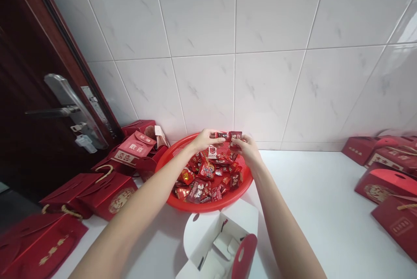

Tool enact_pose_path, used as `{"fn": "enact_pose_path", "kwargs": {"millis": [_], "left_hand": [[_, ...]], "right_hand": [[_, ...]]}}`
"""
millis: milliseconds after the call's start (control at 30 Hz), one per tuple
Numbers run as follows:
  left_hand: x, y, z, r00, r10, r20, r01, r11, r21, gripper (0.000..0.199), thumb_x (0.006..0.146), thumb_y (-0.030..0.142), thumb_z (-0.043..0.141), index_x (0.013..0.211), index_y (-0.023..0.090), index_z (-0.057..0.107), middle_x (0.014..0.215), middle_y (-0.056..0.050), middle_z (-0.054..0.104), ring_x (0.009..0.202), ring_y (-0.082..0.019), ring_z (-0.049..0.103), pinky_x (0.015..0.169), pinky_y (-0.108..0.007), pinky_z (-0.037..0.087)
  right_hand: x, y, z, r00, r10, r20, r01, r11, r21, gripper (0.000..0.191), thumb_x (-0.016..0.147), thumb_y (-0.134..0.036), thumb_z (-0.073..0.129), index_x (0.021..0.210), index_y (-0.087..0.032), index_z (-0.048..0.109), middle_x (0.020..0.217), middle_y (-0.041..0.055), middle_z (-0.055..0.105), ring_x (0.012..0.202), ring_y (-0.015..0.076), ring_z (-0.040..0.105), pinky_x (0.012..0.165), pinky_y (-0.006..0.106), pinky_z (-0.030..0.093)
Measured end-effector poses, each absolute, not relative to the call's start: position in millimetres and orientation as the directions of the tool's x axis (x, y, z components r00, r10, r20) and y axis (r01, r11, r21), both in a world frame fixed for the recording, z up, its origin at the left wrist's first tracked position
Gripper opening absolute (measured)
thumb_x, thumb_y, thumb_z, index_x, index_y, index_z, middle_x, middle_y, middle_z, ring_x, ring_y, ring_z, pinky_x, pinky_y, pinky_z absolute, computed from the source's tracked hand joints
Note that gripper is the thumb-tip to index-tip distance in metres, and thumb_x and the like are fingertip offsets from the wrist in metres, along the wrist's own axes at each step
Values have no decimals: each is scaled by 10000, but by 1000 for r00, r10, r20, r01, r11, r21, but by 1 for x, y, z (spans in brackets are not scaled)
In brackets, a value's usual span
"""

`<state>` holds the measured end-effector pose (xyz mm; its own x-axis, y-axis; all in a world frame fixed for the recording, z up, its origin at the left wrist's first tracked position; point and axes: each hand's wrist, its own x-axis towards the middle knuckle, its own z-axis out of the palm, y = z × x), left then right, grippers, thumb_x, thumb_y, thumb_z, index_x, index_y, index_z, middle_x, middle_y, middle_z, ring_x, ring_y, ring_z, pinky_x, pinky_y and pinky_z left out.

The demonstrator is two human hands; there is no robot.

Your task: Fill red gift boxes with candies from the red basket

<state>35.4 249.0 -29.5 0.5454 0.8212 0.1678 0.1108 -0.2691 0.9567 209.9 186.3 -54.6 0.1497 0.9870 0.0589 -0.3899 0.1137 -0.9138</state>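
Note:
Above the far side of a red plastic basket [208, 206], my left hand [207, 140] pinches a small dark-red wrapped candy [223, 135]. Close beside it, my right hand [248, 149] grips another wrapped candy [236, 136], and the wrappers seem to touch or overlap. Several red-wrapped candies [206, 170] fill the basket under both hands. Nearer to me stands an open gift box [208, 235], its white inside showing and its flaps spread; one flap has a red outer face [245, 255]. No candy is visible inside the box.
Red gift boxes [107, 194] crowd the left side of the white table [286, 192], and more red boxes [387, 183] line the right. Behind the basket rises a tiled wall [208, 88]. A dark wooden door with a metal handle [70, 107] is at the left.

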Motion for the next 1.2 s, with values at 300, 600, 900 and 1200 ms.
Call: {"fn": "enact_pose_path", "kwargs": {"millis": [300, 600, 900, 1200], "left_hand": [[40, 245, -30, 564, 812, 146, 144, -272, 951, 488, 539, 460, 930, 821, 113, 736, 665, -1, 694, 612, -118, 594, 636, -261, 482], [35, 243, -23, 624, 774, -104, 69, 78, 995, 557, 719, 674, 744, 938, 162, 763, 797, -68, 746, 690, -167, 655, 721, -306, 517], [35, 243, -26, 582, 813, -12, -2, 17, 1000, 517, 534, 216, 948, 1021, 184, 775, 920, -32, 772, 745, -121, 664, 742, -258, 505], [35, 247, -26, 532, 837, 129, -4, -150, 989, 496, 501, 276, 946, 955, 150, 794, 964, -70, 792, 918, -225, 711, 940, -399, 513]], "right_hand": [[209, 182, -51, 90, 992, 93, -374, 120, -919, 231, 538, -173, 795, 736, -156, 677, 664, 9, 695, 573, 140, 631, 581, 278, 568], [211, 185, -54, 126, 983, 137, -350, 173, -921, 172, 517, -172, 746, 668, -176, 664, 631, -11, 683, 603, 145, 629, 577, 256, 534], [210, 186, -55, 166, 980, 113, -384, 169, -908, 163, 567, -171, 749, 712, -173, 673, 655, -14, 678, 618, 134, 639, 620, 256, 554], [210, 187, -53, 121, 993, 15, -418, 65, -906, 88, 766, -253, 716, 764, -181, 665, 661, 28, 706, 586, 158, 668, 534, 255, 563]]}}
